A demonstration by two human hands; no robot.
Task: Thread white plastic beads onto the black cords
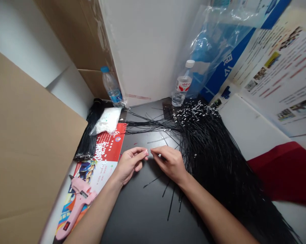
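Observation:
My left hand is closed in a pinch on a small white plastic connector. Facing it, my right hand pinches what looks like the end of a thin black wire; most of that wire is hidden by the hand. The two sets of fingertips are close together, a narrow gap apart, above the dark table. To the right lies a big heap of black wires, many tipped with white connectors. Loose white connectors are scattered on a red printed sheet at left.
A bag of white pieces rests by a black wire bundle. A pink glue gun lies at left. Two bottles, blue-capped and white-capped, stand behind. A cardboard panel borders the left; red cloth lies right.

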